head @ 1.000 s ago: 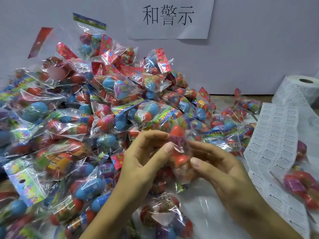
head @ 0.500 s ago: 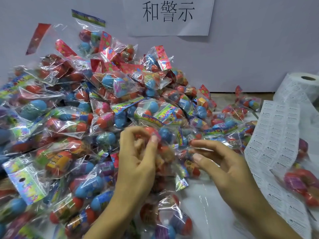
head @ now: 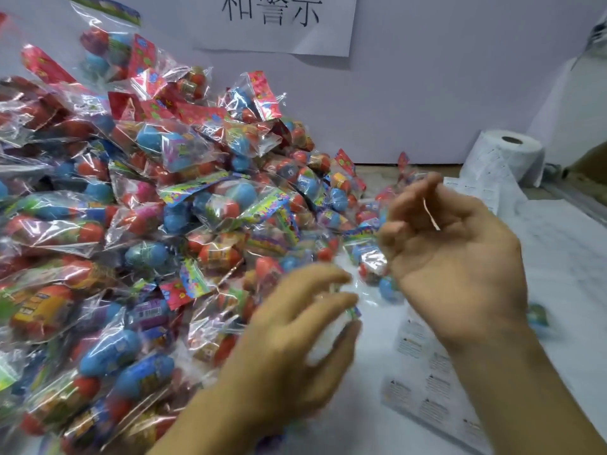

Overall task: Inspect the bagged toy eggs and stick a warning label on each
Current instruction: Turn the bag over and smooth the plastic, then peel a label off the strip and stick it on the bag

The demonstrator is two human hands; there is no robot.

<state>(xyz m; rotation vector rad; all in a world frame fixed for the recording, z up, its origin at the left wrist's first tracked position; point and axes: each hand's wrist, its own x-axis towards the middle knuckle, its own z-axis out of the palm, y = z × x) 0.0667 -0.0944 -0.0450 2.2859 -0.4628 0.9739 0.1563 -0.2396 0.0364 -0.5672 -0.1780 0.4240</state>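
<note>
Now right hand (head: 460, 257) pinching label (head: 431, 214), above bagged eggs (head: 157, 224)

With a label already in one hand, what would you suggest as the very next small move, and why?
Probably bring the right hand down and press its small white label onto the bag in the left hand. The label is pinched, seen edge-on, raised above the pile, while the left hand holds a blurred bag nearby.

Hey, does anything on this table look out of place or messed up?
Nothing looks damaged. The bagged toy eggs lie in one loose heap against the wall, and a strip of label sheet trails loose from the roll across the table. Both hands are blurred.
</note>
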